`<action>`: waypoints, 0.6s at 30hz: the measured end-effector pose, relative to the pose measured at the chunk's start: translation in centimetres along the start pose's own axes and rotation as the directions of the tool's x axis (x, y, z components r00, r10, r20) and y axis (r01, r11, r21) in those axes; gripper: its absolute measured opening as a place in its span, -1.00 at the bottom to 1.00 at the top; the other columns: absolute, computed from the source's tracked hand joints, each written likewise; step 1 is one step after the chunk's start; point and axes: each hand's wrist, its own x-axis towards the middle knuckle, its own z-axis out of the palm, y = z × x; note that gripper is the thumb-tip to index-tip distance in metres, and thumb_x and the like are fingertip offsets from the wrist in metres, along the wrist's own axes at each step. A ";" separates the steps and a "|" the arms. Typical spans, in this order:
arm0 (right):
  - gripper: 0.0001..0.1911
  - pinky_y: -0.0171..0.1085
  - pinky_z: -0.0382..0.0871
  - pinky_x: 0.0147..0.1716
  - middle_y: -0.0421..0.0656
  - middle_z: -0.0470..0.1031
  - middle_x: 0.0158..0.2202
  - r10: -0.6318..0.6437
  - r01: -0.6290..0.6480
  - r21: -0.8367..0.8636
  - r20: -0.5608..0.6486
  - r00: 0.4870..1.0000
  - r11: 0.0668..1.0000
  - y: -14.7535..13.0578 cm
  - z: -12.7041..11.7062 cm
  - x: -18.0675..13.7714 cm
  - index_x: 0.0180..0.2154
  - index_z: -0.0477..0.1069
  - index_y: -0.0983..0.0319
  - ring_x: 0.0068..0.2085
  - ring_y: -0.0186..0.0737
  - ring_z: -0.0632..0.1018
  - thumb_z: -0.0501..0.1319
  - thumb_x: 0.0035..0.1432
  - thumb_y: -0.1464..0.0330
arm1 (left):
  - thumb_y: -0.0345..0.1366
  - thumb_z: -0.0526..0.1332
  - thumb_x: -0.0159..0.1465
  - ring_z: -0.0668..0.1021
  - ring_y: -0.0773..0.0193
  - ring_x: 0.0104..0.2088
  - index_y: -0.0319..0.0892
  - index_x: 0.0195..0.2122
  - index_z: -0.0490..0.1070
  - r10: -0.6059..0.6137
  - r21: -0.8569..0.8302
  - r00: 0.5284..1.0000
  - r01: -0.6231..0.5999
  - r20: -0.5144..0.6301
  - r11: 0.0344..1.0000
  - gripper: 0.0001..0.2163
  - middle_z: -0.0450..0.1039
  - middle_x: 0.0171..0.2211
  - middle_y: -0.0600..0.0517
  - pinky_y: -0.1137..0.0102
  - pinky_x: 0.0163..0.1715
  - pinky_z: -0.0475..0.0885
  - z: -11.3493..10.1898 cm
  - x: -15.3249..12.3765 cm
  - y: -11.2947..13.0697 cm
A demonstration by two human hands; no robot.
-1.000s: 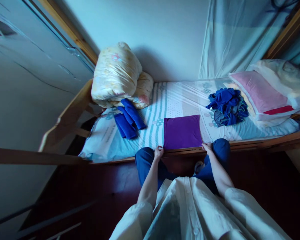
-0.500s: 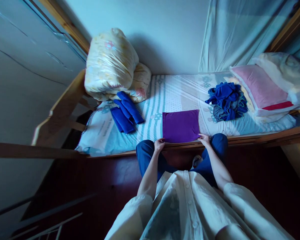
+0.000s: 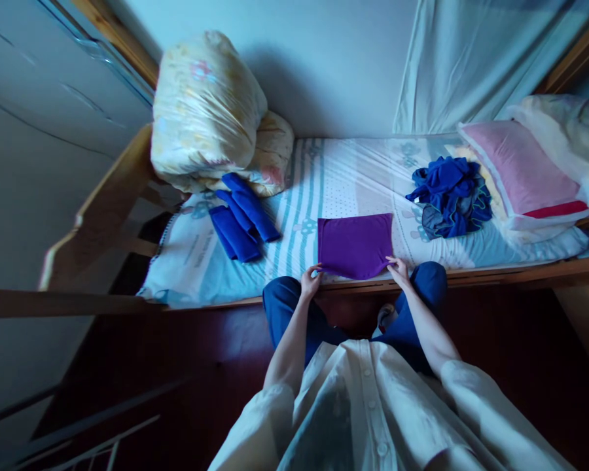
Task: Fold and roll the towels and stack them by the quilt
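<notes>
2 hands pinching 1 purple cloth (image 3: 355, 244), 2 blue rolls (image 3: 243, 219)

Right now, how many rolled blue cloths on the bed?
3, side by side at the bed's left end, below the bundled quilt. More may be hidden.

The striped bed (image 3: 353, 176) carries a purple cloth (image 3: 355, 244), rolled blue cloths (image 3: 243, 219), a bundled quilt (image 3: 216, 118), crumpled blue clothes (image 3: 449, 196) and pillows (image 3: 520, 173).
</notes>
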 end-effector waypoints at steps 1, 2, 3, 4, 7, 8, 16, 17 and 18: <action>-0.88 0.01 0.34 0.24 -0.02 0.66 -0.03 -0.003 0.002 0.017 0.025 1.000 1.000 0.1 0.2 0.2 -0.29 0.40 0.16 0.11 -0.07 0.58 0.20 0.06 0.33 | -0.27 0.27 0.16 0.59 0.08 0.02 -0.16 -0.35 0.42 0.000 -0.031 1.000 0.001 0.026 1.000 -0.90 0.59 -0.05 -0.10 0.14 0.05 0.53 0.1 0.2 -0.2; -0.88 0.00 0.37 0.21 -0.03 0.67 -0.07 0.000 -0.001 0.024 0.046 0.999 1.000 0.3 0.2 0.5 -0.27 0.38 0.16 0.08 -0.08 0.60 0.18 0.09 0.32 | -0.23 0.27 0.18 0.61 0.10 -0.02 -0.15 -0.33 0.40 -0.018 -0.051 0.999 0.020 0.049 0.998 -0.88 0.59 -0.07 -0.09 0.15 0.00 0.56 0.2 0.3 -0.5; -0.87 -0.02 0.41 0.16 -0.04 0.67 -0.11 0.009 -0.010 0.017 0.062 0.998 1.000 0.5 0.2 0.8 -0.25 0.37 0.16 0.04 -0.09 0.62 0.17 0.12 0.31 | -0.20 0.26 0.19 0.62 0.11 -0.06 -0.15 -0.31 0.37 -0.047 -0.062 0.997 0.051 0.064 0.997 -0.85 0.60 -0.10 -0.09 0.18 -0.09 0.59 0.2 0.5 -0.7; -0.86 -0.06 0.44 0.11 -0.05 0.67 -0.14 0.024 -0.023 -0.009 0.069 0.997 1.000 0.7 0.1 1.1 -0.23 0.37 0.16 -0.01 -0.10 0.63 0.16 0.13 0.30 | -0.16 0.25 0.21 0.63 0.14 -0.12 -0.14 -0.30 0.34 -0.081 -0.062 0.994 0.086 0.071 0.994 -0.82 0.59 -0.15 -0.07 0.23 -0.17 0.60 0.2 0.7 -0.9; -0.82 -0.13 0.49 -0.01 -0.04 0.65 -0.22 0.076 -0.071 -0.163 0.020 0.997 0.984 1.6 -0.6 2.0 -0.22 0.39 0.19 -0.14 -0.10 0.63 0.19 0.15 0.26 | -0.12 0.24 0.21 0.61 0.21 -0.28 -0.12 -0.28 0.31 -0.156 -0.008 0.987 0.156 0.038 0.988 -0.79 0.54 -0.34 0.03 0.36 -0.36 0.56 -0.1 1.5 -1.5; -0.82 -0.14 0.49 -0.03 -0.03 0.64 -0.24 0.089 -0.089 -0.219 -0.011 0.996 0.972 1.8 -0.8 2.2 -0.22 0.39 0.19 -0.16 -0.09 0.62 0.20 0.15 0.26 | -0.12 0.24 0.21 0.59 0.23 -0.32 -0.12 -0.28 0.31 -0.166 0.019 0.986 0.165 0.018 0.986 -0.79 0.51 -0.39 0.06 0.38 -0.38 0.54 -0.3 1.7 -1.6; -0.82 -0.16 0.50 -0.10 -0.05 0.63 -0.27 0.200 -0.191 -0.397 -0.019 0.980 0.898 3.8 -0.9 2.4 -0.19 0.46 0.24 -0.21 -0.08 0.63 0.22 0.15 0.33 | -0.23 0.18 0.26 0.60 0.16 -0.33 -0.18 -0.23 0.49 -0.206 0.420 0.977 0.212 -0.058 0.883 -0.83 0.55 -0.44 -0.01 0.35 -0.25 0.44 -0.9 2.4 -2.0; -0.81 -0.16 0.50 -0.10 -0.05 0.63 -0.27 0.207 -0.198 -0.402 -0.022 0.978 0.894 4.0 -0.8 2.3 -0.18 0.47 0.24 -0.21 -0.09 0.63 0.23 0.15 0.33 | -0.24 0.17 0.26 0.61 0.13 -0.30 -0.18 -0.23 0.50 -0.213 0.434 0.975 0.218 -0.063 0.874 -0.82 0.57 -0.41 -0.04 0.34 -0.23 0.44 -0.8 2.4 -2.0; -0.80 -0.17 0.50 -0.09 -0.05 0.63 -0.27 0.212 -0.204 -0.405 -0.025 0.977 0.891 4.1 -0.8 2.3 -0.17 0.47 0.25 -0.20 -0.09 0.63 0.23 0.15 0.34 | -0.24 0.17 0.26 0.62 0.12 -0.27 -0.18 -0.23 0.52 -0.219 0.449 0.973 0.226 -0.066 0.865 -0.82 0.58 -0.38 -0.06 0.33 -0.22 0.44 -0.7 2.3 -2.0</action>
